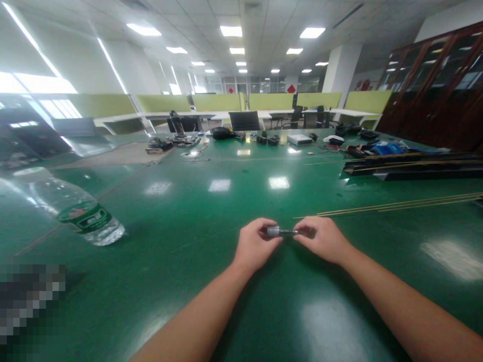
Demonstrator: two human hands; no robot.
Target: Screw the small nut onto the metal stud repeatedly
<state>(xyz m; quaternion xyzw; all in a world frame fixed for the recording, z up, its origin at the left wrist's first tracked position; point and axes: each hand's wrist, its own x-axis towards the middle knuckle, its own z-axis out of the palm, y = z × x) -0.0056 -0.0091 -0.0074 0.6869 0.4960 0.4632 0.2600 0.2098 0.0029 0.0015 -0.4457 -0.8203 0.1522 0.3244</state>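
Above the green tabletop (196, 281), both hands pinch opposite ends of one small metal rod-shaped piece (273, 231). Its left end is a thick silver cylinder, and a thin dark shaft runs right from it; I cannot make out its exact kind. My left hand (256, 244) is closed, thumb and fingers around the silver cylinder. My right hand (322, 238) is closed too, with the fingertips pinching the far end of the thin shaft. The fingers hide both tips of the piece. It lies about level between the hands.
A clear water bottle (86, 213) with a green label stands at left. Thin brass-coloured rods (350, 208) lie beyond my right hand. Black channel-like pieces (422, 168) are at right. Electronics and a white box (299, 139) line the far edge. A pixelated patch covers the lower left.
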